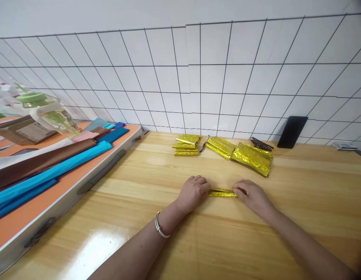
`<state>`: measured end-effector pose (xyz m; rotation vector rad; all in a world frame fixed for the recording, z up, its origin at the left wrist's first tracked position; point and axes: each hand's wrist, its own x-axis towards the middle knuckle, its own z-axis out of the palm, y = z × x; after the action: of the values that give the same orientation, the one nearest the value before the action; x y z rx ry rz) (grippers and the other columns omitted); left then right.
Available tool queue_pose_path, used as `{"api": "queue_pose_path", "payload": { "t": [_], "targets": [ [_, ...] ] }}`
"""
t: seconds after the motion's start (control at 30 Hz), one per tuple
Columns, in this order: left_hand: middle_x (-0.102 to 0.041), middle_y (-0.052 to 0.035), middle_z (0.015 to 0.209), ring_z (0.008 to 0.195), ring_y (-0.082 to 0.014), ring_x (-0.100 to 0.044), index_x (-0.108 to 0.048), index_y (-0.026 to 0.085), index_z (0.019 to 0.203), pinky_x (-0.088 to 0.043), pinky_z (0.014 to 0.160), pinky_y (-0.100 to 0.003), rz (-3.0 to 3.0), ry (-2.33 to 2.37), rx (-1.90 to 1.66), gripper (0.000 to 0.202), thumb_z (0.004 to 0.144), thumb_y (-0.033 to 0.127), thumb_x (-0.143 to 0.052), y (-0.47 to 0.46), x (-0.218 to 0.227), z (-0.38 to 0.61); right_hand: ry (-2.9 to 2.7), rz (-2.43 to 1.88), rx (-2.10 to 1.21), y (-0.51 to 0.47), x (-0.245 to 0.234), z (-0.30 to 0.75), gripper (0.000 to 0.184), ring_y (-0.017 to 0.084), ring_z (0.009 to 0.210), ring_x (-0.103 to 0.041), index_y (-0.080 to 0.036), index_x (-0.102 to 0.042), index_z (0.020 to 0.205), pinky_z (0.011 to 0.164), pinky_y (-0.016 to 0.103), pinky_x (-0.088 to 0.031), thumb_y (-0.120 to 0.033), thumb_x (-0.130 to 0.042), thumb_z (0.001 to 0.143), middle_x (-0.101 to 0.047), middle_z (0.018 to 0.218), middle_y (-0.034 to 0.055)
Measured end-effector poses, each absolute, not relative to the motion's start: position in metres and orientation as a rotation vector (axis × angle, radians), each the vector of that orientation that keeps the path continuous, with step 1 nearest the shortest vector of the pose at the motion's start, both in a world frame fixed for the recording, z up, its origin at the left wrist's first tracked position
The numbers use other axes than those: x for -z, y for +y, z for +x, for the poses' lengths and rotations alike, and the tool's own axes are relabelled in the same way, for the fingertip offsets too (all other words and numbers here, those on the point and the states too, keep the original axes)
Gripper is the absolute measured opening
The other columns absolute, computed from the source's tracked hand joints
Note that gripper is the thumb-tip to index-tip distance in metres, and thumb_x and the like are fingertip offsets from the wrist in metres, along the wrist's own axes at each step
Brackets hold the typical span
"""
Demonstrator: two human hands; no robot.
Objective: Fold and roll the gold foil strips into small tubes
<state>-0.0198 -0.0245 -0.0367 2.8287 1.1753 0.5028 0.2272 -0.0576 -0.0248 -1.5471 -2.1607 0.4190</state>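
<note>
A narrow folded strip of shiny gold foil (222,193) lies crosswise on the wooden table (145,233). My left hand (194,191) grips its left end with closed fingers, and a bracelet circles that wrist. At the other end, my right hand (250,193) pinches the strip between thumb and fingers. Both hands rest close to the tabletop, and the strip's two ends are covered by the fingers. Farther back lies a small pile of folded gold foil strips (186,146). Flat gold foil sheets (252,157) are stacked right of it, beside another gold foil piece (220,147).
A pen (203,144) lies between the foil groups. A black phone (292,132) leans on the tiled wall, near a dark hair clip (261,144). To the left, an orange-topped surface (78,181) holds rolled blue and brown material, a cardboard box (27,129) and a green-lidded bottle (49,111).
</note>
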Motion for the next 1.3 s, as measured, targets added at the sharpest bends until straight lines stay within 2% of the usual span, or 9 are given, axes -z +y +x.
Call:
{"api": "queue_pose_path", "payload": {
  "t": [0.4, 0.6, 0.83, 1.1, 1.3],
  "targets": [
    [-0.056, -0.0020, 0.083, 0.082, -0.0165, -0.047, -0.059, 0.020, 0.084, -0.035, 0.070, -0.027, 2.901, 1.026, -0.370, 0.010, 0.086, 0.018, -0.050, -0.025, 0.024, -0.022, -2.354, -1.454, -0.301, -0.059, 0.020, 0.221, 0.014, 0.018, 0.083, -0.054, -0.024, -0.066, 0.084, 0.073, 0.029, -0.041, -0.021, -0.052, 0.084, -0.064, 0.082, 0.0027],
    [-0.055, -0.0020, 0.080, 0.080, -0.0162, -0.047, -0.058, 0.019, 0.080, -0.035, 0.069, -0.028, 2.908, 1.065, -0.394, 0.012, 0.086, 0.017, -0.048, -0.025, 0.026, -0.022, -2.496, -1.440, -0.028, -0.064, 0.024, 0.215, 0.016, 0.018, 0.084, -0.053, -0.023, -0.065, 0.092, 0.076, 0.030, -0.039, -0.022, -0.050, 0.087, -0.062, 0.083, 0.0039],
    [-0.055, -0.0025, 0.076, 0.077, -0.0149, -0.048, -0.058, 0.018, 0.076, -0.036, 0.069, -0.026, 2.843, 1.072, -0.490, 0.018, 0.087, 0.015, -0.045, -0.022, 0.033, -0.023, -2.529, -1.454, 0.220, -0.071, 0.026, 0.207, 0.019, 0.019, 0.079, -0.050, -0.019, -0.061, 0.082, 0.074, 0.031, -0.036, -0.014, -0.044, 0.087, -0.060, 0.078, 0.0057],
    [-0.058, -0.0047, 0.083, 0.084, -0.0160, -0.052, -0.063, 0.019, 0.087, -0.040, 0.075, -0.026, 2.679, 0.862, -0.512, 0.019, 0.087, 0.015, -0.044, -0.019, 0.022, -0.030, -2.530, -1.404, 0.026, -0.067, 0.018, 0.208, 0.026, 0.019, 0.078, -0.049, -0.021, -0.060, 0.072, 0.069, 0.030, -0.037, -0.015, -0.041, 0.088, -0.058, 0.076, 0.0056],
    [-0.057, -0.0062, 0.087, 0.086, -0.0162, -0.053, -0.064, 0.019, 0.091, -0.041, 0.079, -0.026, 2.663, 0.788, -0.451, 0.018, 0.086, 0.018, -0.046, -0.022, 0.010, -0.038, -2.490, -1.307, -0.304, -0.066, 0.012, 0.218, 0.025, 0.019, 0.081, -0.052, -0.023, -0.066, 0.083, 0.070, 0.030, -0.041, -0.020, -0.042, 0.088, -0.060, 0.080, 0.0048]
  ]
}}
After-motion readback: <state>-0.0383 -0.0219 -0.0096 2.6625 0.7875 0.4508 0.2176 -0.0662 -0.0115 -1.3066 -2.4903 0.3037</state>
